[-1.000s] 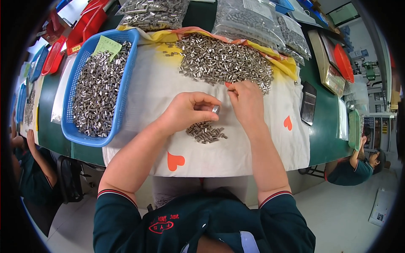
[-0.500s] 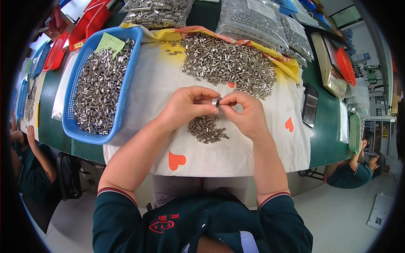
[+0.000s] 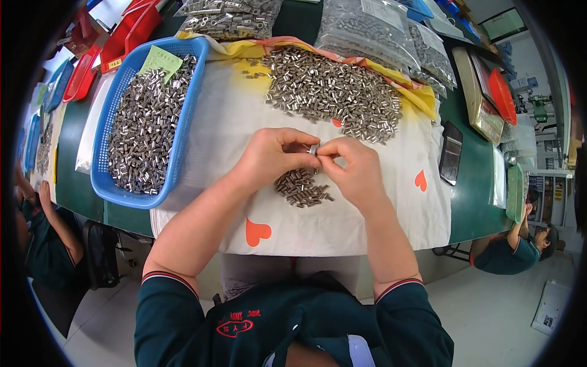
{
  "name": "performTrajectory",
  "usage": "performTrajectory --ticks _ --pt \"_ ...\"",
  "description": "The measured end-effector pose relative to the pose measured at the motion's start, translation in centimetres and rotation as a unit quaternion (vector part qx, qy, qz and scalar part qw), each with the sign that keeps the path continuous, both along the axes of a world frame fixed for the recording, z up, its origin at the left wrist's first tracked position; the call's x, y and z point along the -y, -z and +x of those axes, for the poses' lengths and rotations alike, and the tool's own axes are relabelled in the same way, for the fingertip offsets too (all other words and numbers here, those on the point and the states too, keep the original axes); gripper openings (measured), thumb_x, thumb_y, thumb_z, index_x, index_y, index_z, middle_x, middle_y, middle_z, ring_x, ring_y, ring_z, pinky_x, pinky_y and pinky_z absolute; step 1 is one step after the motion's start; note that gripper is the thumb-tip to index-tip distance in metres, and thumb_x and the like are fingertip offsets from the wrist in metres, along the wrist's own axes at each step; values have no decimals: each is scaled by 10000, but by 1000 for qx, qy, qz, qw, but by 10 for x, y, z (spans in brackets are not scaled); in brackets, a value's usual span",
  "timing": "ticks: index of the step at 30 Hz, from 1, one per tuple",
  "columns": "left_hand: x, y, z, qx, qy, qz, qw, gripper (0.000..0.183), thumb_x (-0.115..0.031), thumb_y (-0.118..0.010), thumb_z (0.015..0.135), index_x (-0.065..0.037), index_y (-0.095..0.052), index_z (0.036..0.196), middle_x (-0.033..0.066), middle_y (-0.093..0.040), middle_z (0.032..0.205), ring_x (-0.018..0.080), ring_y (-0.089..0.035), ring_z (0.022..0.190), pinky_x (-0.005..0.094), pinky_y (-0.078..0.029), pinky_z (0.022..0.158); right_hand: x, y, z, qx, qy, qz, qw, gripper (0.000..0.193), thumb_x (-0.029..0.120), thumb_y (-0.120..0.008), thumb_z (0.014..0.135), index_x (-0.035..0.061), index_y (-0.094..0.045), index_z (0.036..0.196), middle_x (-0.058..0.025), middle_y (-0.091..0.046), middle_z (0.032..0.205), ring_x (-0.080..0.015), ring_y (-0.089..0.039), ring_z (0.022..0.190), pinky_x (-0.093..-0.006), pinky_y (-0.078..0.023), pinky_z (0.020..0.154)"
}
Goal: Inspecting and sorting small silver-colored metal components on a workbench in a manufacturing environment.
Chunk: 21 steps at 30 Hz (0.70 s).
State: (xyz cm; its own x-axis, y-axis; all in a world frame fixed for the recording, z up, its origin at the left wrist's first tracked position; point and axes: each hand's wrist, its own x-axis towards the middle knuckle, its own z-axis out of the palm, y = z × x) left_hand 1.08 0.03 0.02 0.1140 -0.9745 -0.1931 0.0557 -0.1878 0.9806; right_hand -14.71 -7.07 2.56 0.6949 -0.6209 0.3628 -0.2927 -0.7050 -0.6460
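My left hand [image 3: 272, 156] pinches a small shiny metal piece [image 3: 313, 149], round and ring-like, between thumb and fingers. The thumb and forefinger of my right hand [image 3: 353, 162] are pinched together against its right side. Whatever is between those right fingertips is hidden. Just below both hands, a small heap of short metal cylinders [image 3: 301, 188] lies on the white cloth [image 3: 330, 229]. Beyond the hands spreads a much larger pile of similar cylinders [image 3: 333, 92].
A blue basket [image 3: 136, 200] full of metal cylinders, with a green paper slip [image 3: 160, 61], stands at left. Bags of metal parts [image 3: 364, 30] line the back. A dark phone [image 3: 450, 153] lies at right. Co-workers [image 3: 512, 249] sit at both sides.
Both hands stay nearly in place over the small heap. The right fingertips have closed in on the metal piece, which has tilted and shows less of its face.
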Motion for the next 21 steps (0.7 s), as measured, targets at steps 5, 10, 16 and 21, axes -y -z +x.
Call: performTrajectory --ticks 5,10,16,21 --pt "-3 -2 -2 -55 63 -19 996 321 -114 -733 686 -3 -630 969 40 -639 812 71 -576 715 221 -474 652 23 -5 -14 -71 -17 389 918 78 17 -647 709 13 -579 745 34 -542 667 -58 -496 634 -210 -415 574" --pt "1 -3 -9 229 134 -194 945 313 -193 -731 650 -79 -639 927 61 -635 823 215 -595 705 292 -465 639 39 5 -22 16 110 271 956 94 74 -654 708 28 -592 762 -23 -575 673 -102 -509 582 -244 -418 546" --pt "-4 -6 -8 221 226 -165 934 326 -129 -745 641 -36 -623 929 71 -637 886 178 -602 759 257 -460 695 35 20 -9 -148 119 -81 978 101 97 -642 699 66 -630 794 -72 -584 748 -243 -541 738 -350 -424 707" --pt "-4 -8 -4 85 178 -57 979 305 -103 -726 684 -28 -628 963 47 -645 874 105 -590 767 237 -464 710 35 22 -4 -163 119 -95 975 110 95 -640 696 72 -642 803 -71 -580 770 -251 -533 790 -355 -419 737"
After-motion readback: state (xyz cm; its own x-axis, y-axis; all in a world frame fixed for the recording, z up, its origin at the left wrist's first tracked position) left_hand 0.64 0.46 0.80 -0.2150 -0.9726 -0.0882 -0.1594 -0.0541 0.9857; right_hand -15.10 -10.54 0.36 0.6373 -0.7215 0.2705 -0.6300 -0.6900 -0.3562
